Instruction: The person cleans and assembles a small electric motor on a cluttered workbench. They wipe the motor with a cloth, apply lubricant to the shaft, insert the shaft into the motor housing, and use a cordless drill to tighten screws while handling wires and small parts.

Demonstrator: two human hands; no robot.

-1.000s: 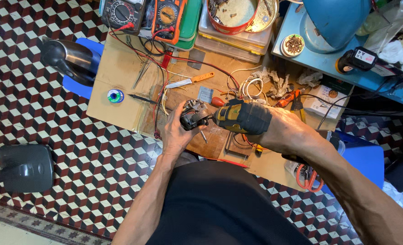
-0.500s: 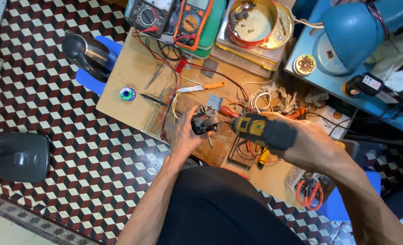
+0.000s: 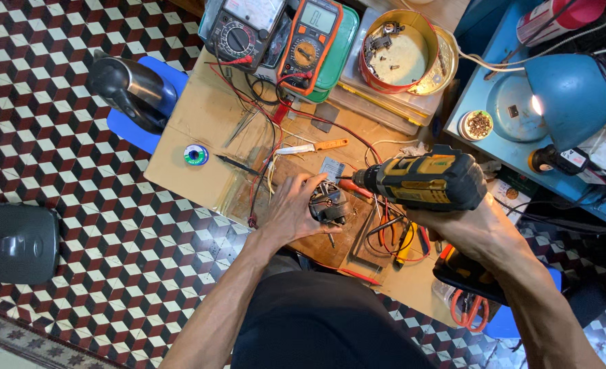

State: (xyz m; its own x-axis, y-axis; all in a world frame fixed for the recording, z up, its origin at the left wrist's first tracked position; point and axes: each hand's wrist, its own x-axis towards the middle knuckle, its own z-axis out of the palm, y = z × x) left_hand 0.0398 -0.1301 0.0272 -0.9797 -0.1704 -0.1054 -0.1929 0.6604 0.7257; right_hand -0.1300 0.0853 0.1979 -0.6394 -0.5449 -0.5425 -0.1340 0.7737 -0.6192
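Head view: our left hand (image 3: 290,208) clasps a small motor (image 3: 328,203) on the desk (image 3: 200,113); right hand (image 3: 463,225) grips the yellow cordless drill (image 3: 426,181) beside that motor.

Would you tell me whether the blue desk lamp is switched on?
On: the blue desk lamp shows a bright glowing spot at its shade's edge.

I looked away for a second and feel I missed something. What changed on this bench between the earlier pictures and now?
Little. The right hand has kept its grip on the yellow and black drill, bit aimed at the small motor part. The left hand still steadies that part on the wooden bench. Nothing was let go. The meters, round tin and lamp stayed put.
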